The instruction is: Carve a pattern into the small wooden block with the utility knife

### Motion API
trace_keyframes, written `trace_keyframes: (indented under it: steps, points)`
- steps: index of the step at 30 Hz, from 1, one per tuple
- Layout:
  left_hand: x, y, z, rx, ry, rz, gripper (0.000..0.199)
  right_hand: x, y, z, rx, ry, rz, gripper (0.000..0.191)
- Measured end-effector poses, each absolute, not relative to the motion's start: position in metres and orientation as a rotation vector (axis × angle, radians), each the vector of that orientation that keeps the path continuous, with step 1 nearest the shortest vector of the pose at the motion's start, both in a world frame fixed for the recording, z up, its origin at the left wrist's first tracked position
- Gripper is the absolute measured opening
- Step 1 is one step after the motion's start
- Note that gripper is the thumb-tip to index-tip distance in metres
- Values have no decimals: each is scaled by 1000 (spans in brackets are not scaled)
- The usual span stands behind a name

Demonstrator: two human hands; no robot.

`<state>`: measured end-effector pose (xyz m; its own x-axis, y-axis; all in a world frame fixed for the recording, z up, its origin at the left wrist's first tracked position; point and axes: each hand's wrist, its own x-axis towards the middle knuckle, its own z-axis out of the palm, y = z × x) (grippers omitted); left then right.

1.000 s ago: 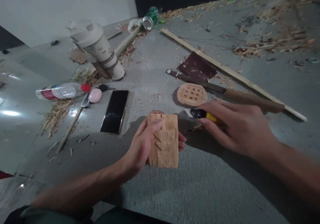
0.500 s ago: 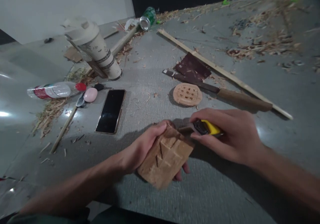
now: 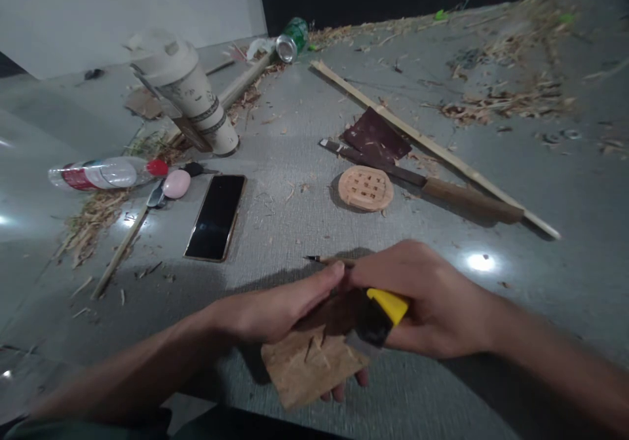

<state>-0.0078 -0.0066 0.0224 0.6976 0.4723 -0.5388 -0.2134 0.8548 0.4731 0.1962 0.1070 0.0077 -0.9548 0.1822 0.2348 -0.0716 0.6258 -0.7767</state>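
My left hand [image 3: 289, 306] is closed around a small wooden block [image 3: 314, 371], thumb along its far edge and fingertips showing beneath. Notches are cut into the block's upper face. In my right hand [image 3: 432, 302] is a yellow and black utility knife [image 3: 386, 309]. Its blade is blurred and points down at the block's right part; whether it touches the wood I cannot tell. A thin pencil-like tool with a dark tip [image 3: 327, 258] lies just beyond my hands. Past it rests a round carved wooden piece [image 3: 366, 188] with a grid of holes.
A wooden-handled knife [image 3: 472, 201], dark sandpaper [image 3: 377, 135] and a long wood strip [image 3: 432, 145] lie beyond. Leftward are a phone [image 3: 216, 217], a paper cup [image 3: 196, 99], a plastic bottle [image 3: 108, 173] and a pink egg-shaped object [image 3: 177, 183]. A green can [image 3: 291, 39] lies far back among shavings.
My right hand has moved left and nearer, bringing the utility knife over the block. The block has turned and dropped slightly toward me. The dark-tipped tool now shows beyond my hands.
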Motion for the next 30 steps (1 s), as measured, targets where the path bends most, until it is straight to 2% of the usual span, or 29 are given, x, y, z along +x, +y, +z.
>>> trace_keyframes:
  steps: [4, 9, 12, 17, 21, 24, 30]
  points:
    - [-15, -5, 14, 396, 748, 647, 55, 197, 110, 5, -239, -2596, 1121, 4]
    - [-19, 4, 5, 428, 809, 1123, 58, 201, 124, 2, -822, -2358, 804, 17]
    - [-12, 4, 4, 518, 937, 1257, 50, 201, 124, 2, -1010, -2246, 758, 23]
    - [-1, -1, 4, 403, 1198, 1250, 26, 200, 114, 5, -775, -2420, 937, 26]
    - [-3, -2, 1, 296, 1231, 1381, 34, 202, 117, 3, -687, -2445, 826, 25]
    - [-6, -2, -3, 253, 1250, 1448, 43, 205, 121, -2, -631, -2525, 687, 32]
    - [-8, 3, 0, 174, 1158, 1502, 32, 205, 120, -13, -521, -2725, 576, 47]
